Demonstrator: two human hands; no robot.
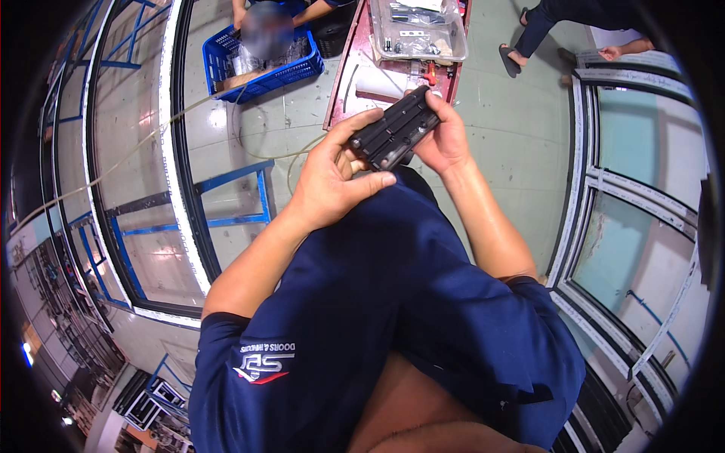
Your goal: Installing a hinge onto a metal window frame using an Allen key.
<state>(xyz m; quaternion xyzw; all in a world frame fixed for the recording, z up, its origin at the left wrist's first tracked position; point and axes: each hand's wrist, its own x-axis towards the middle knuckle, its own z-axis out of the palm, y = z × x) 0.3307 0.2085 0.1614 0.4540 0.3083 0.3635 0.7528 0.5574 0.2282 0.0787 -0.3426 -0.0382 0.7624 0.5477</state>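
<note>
Black bars [394,130] at twelve o'clock, the left hand [328,172] grasping their seven-o'clock end, the right hand [444,140] their one-o'clock end. The step appears to be gathered handling; the next move seemingly calls for keeping them aligned.

1 clear plastic tray [420,55] sits by the right edge of the dark red counter [337,104], with a red-orange object [429,74] just below it and a white roll-like item [377,81] toward the left edge. Off that left edge, 1 blue crate [281,83] stands on the pale floor [502,151]. Beyond the right edge are 1 sandaled person [550,29] and white-stripped window frames [578,151].
</note>
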